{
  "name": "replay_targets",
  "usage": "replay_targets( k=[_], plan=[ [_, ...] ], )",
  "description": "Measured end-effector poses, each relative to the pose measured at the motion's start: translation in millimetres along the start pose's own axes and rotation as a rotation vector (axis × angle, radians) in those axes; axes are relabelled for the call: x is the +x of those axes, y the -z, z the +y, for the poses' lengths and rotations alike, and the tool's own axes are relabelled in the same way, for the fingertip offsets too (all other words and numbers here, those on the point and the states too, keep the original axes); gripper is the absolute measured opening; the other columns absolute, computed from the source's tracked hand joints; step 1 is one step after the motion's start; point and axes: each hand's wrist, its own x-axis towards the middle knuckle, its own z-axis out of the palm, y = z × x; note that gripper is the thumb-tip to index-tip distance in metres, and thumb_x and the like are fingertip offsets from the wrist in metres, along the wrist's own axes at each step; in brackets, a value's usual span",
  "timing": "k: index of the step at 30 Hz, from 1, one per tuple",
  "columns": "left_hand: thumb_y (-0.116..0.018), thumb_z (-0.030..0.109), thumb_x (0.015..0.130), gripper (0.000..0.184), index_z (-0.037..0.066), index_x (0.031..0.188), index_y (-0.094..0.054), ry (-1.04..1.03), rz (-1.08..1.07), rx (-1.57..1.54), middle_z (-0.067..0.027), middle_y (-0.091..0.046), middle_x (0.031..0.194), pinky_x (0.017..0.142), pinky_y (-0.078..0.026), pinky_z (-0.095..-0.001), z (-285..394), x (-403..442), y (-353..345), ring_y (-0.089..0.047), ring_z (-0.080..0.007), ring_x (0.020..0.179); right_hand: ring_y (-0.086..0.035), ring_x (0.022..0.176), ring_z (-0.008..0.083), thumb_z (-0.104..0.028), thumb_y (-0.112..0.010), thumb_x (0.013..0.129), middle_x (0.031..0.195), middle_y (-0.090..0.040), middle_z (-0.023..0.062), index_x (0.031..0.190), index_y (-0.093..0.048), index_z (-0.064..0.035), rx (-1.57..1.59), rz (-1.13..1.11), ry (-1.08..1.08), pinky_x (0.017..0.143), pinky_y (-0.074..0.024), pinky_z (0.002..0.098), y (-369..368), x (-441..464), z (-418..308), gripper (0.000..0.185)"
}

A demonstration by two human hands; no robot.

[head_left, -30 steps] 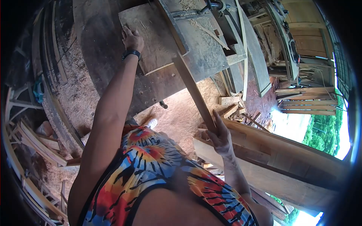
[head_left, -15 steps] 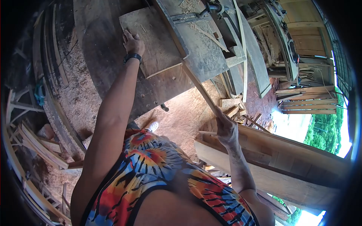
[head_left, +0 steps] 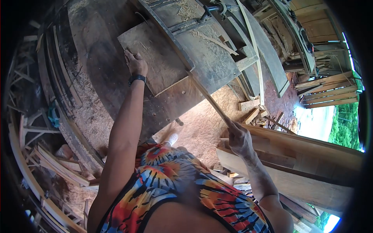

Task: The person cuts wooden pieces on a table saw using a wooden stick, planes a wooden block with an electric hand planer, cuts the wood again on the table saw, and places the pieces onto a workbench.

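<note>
My left hand [head_left: 136, 64], with a dark watch at its wrist, rests on the left edge of a flat wooden board [head_left: 159, 58]. Its fingers are apart and pressed to the wood. The board lies on a dark worktable [head_left: 103, 58], against a long straight fence [head_left: 167, 33]. In my right hand [head_left: 239, 138] is the near end of a narrow wooden strip [head_left: 208, 97]. The strip's far end meets the end of the fence, beside the board's near corner.
A clamp-like metal fitting [head_left: 211, 11] and loose slivers lie beyond the fence. To the right is a long wooden trough-like piece [head_left: 287, 171]. Sawdust [head_left: 198, 120] covers the floor, with offcuts [head_left: 250, 114] near the table. Long timbers [head_left: 58, 66] stand at left.
The view has shifted, so the worktable appears lower in the picture. Both hands keep their places on the board and the strip, with little visible movement between them.
</note>
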Motion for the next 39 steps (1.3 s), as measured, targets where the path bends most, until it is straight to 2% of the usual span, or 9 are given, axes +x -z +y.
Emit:
replay_targets(
  k=[11, 14, 18, 21, 24, 28, 35, 36, 39],
  plan=[
    [-0.041, 0.024, 0.103, 0.067, -0.01, 0.152, -0.01, -0.004, -0.061, -0.038, -0.0301, -0.019, 0.157, 0.121, -0.021, -0.04, -1.4, 3.2, 3.8, -0.021, -0.0376, 0.147, -0.066, 0.068, 0.0339, 0.006, -0.059, 0.083, 0.089, -0.066, 0.0132, 0.137, -0.055, -0.015, 0.016, 0.056, 0.015, 0.056, -0.0527, 0.0434, -4.6, -0.4, -1.3, 0.058],
    [-0.041, 0.022, 0.103, 0.067, -0.011, 0.151, -0.009, -0.001, -0.082, -0.017, -0.0312, -0.018, 0.157, 0.121, -0.021, -0.0394, -0.3, 0.2, 6.3, -0.021, -0.0377, 0.147, -0.066, 0.076, 0.0357, 0.007, -0.058, 0.084, 0.096, -0.066, 0.0164, 0.134, -0.059, -0.0134, 0.046, 0.005, -0.075, 0.061, -0.0522, 0.0417, -3.7, -2.3, -3.4, 0.054],
    [-0.04, 0.021, 0.103, 0.066, -0.011, 0.151, -0.008, 0.023, -0.107, -0.016, -0.0318, -0.016, 0.157, 0.121, -0.021, -0.0392, 4.5, 2.0, 8.6, -0.021, -0.0376, 0.148, -0.066, 0.071, 0.0345, 0.01, -0.059, 0.08, 0.093, -0.065, 0.0144, 0.136, -0.056, -0.0124, 0.022, -0.004, -0.086, 0.058, -0.0521, 0.0417, -3.9, -4.6, -3.7, 0.06],
    [-0.04, 0.021, 0.103, 0.066, -0.011, 0.151, -0.008, 0.037, -0.118, 0.016, -0.0321, -0.016, 0.157, 0.121, -0.021, -0.0392, 8.9, -0.7, 11.3, -0.021, -0.0378, 0.147, -0.064, 0.066, 0.0333, 0.006, -0.06, 0.082, 0.086, -0.061, 0.0112, 0.14, -0.051, -0.018, 0.022, 0.023, -0.05, 0.055, -0.0529, 0.0427, -9.8, -6.0, 2.5, 0.063],
    [-0.04, 0.021, 0.103, 0.066, -0.011, 0.151, -0.009, 0.017, -0.108, 0.031, -0.0323, -0.018, 0.157, 0.121, -0.022, -0.0393, 8.8, 0.8, 8.0, -0.023, -0.038, 0.147, -0.064, 0.065, 0.0332, 0.007, -0.06, 0.08, 0.086, -0.061, 0.0115, 0.138, -0.053, -0.0166, 0.049, 0.025, -0.065, 0.055, -0.0525, 0.0425, -11.3, -4.7, 5.2, 0.063],
    [-0.042, 0.022, 0.103, 0.066, -0.011, 0.151, -0.01, -0.031, -0.071, -0.006, -0.0324, -0.019, 0.156, 0.12, -0.023, -0.0402, 1.5, 2.4, 6.3, -0.025, -0.0388, 0.146, -0.064, 0.064, 0.0325, 0.006, -0.06, 0.083, 0.085, -0.062, 0.0115, 0.134, -0.057, -0.0148, 0.06, 0.103, -0.018, 0.054, -0.0516, 0.0422, -12.7, 1.7, 4.7, 0.056],
    [-0.043, 0.024, 0.102, 0.068, -0.01, 0.152, -0.011, 0.007, -0.058, -0.002, -0.0301, -0.018, 0.158, 0.121, -0.02, -0.0415, 6.9, 0.7, 7.6, -0.018, -0.0381, 0.148, -0.065, 0.067, 0.0325, 0.003, -0.06, 0.087, 0.088, -0.065, 0.0119, 0.134, -0.058, -0.0134, 0.022, 0.123, -0.011, 0.054, -0.0513, 0.0415, -19.0, 1.6, -5.4, 0.05],
    [-0.043, 0.024, 0.103, 0.068, -0.009, 0.152, -0.011, 0.009, -0.059, -0.005, -0.03, -0.018, 0.158, 0.121, -0.02, -0.0417, 7.3, -0.4, 8.1, -0.018, -0.0383, 0.148, -0.069, 0.076, 0.0337, 0.005, -0.061, 0.086, 0.094, -0.068, 0.0194, 0.127, -0.064, -0.009, 0.075, 0.084, -0.095, 0.062, -0.0534, 0.0384, -17.6, 1.9, -11.2, 0.043],
    [-0.043, 0.024, 0.103, 0.067, -0.009, 0.152, -0.011, -0.001, -0.047, -0.051, -0.0304, -0.018, 0.157, 0.121, -0.02, -0.0418, -0.3, 3.4, 4.3, -0.018, -0.0388, 0.148, -0.067, 0.071, 0.0336, 0.005, -0.06, 0.087, 0.091, -0.067, 0.0176, 0.128, -0.062, -0.0096, 0.065, 0.085, -0.063, 0.059, -0.0521, 0.0398, -21.3, 3.2, -10.5, 0.044]
  ],
)
